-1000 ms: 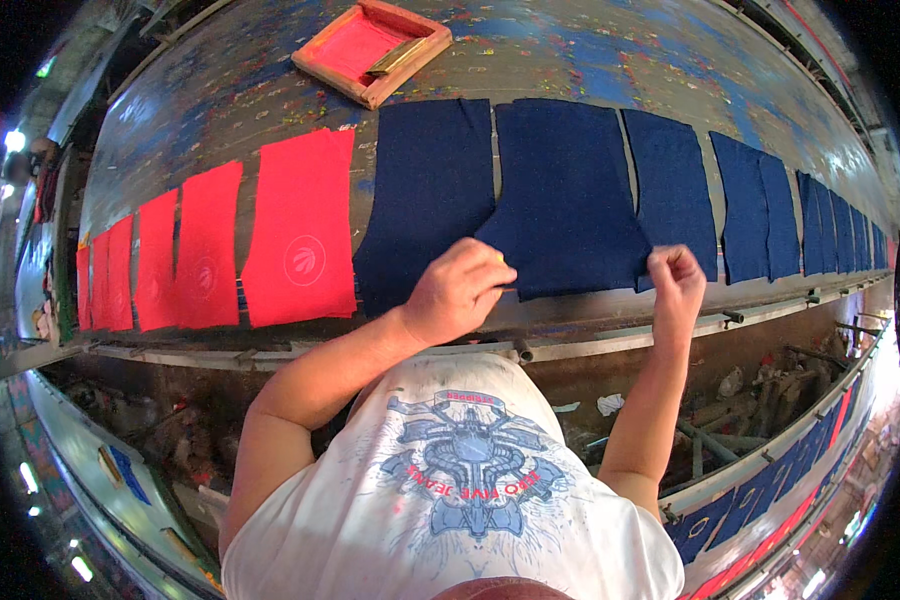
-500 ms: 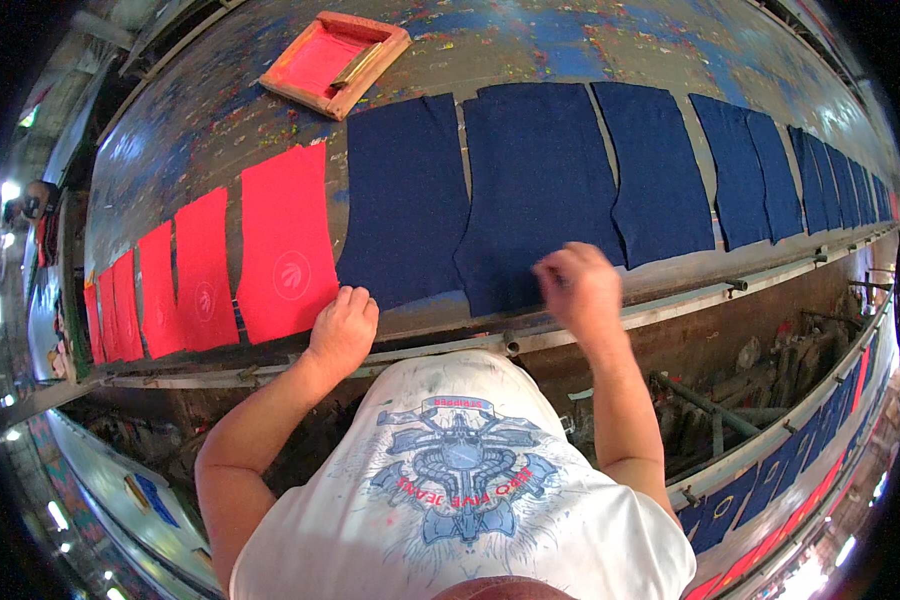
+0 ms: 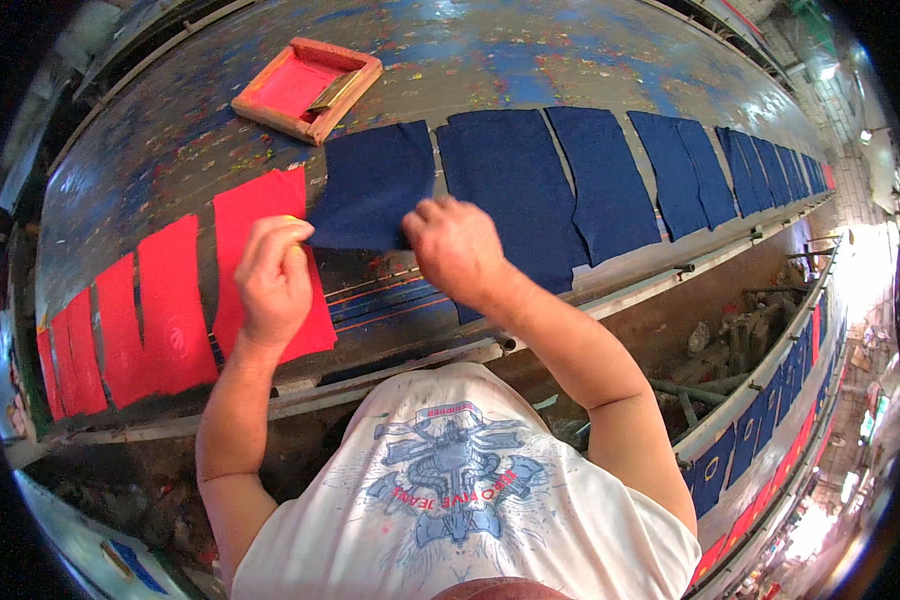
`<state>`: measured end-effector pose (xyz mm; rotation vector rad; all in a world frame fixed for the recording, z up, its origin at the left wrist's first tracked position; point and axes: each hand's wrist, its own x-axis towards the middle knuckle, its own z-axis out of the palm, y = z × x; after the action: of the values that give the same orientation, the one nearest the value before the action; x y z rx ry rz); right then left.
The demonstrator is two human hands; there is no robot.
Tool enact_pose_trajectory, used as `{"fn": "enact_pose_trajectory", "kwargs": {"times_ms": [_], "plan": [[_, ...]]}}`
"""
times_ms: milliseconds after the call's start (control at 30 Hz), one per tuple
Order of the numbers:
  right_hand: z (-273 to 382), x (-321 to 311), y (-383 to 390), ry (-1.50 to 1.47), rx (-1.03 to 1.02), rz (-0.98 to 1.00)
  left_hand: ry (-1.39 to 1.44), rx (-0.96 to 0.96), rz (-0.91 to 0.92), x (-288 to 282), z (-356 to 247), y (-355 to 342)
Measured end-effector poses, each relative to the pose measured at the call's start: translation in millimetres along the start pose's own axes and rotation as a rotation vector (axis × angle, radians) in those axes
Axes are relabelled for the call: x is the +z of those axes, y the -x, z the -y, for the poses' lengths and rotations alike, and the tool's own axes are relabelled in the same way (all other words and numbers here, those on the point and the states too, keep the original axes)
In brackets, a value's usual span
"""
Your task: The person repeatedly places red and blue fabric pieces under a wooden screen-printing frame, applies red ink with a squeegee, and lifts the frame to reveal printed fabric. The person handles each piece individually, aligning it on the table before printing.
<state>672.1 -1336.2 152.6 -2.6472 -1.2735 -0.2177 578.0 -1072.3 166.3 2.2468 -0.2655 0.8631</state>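
Observation:
A navy fabric panel [image 3: 375, 170] has its near edge lifted off the long table [image 3: 470, 80]. At its left corner, my left hand [image 3: 274, 280] is closed in a pinch, over a red fabric panel [image 3: 260, 205]. My right hand [image 3: 457, 250] is closed on the panel's other near corner, with its fingertips curled out of sight. Between my hands the lifted edge is drawn across, and striped tabletop shows below it. To the right lies another navy panel [image 3: 510, 180], partly behind my right hand and forearm.
A wooden printing screen [image 3: 355, 103] with red ink and a squeegee [image 3: 332, 90] lies beyond the panels. More red panels [image 3: 170, 300] run left and navy ones [image 3: 605, 180] run right. A metal rail [image 3: 610, 305] edges the table. Behind on the right stands another table with navy panels [image 3: 750, 440].
Both hands have moved up and away from the table's near edge, lifting the navy panel's near edge. My right hand has also moved left. The whole view has shifted a little.

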Motion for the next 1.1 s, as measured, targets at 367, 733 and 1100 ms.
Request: {"fn": "enact_pose_trajectory", "kwargs": {"times_ms": [367,733,1100], "plan": [[-40.3,-198.7,23.7,-0.036,0.068,-0.623,-0.124,0.583,-0.14,-67.6,-68.3,-107.9],[-131.2,-155.8,44.8,-1.117,0.641,-0.647,0.316,-0.094,0.084,64.0,-35.9,-158.4],[-185.6,-130.6,105.3,-0.987,0.43,-0.748,0.571,-0.284,0.072,101.4,-101.5,-83.8]]}}
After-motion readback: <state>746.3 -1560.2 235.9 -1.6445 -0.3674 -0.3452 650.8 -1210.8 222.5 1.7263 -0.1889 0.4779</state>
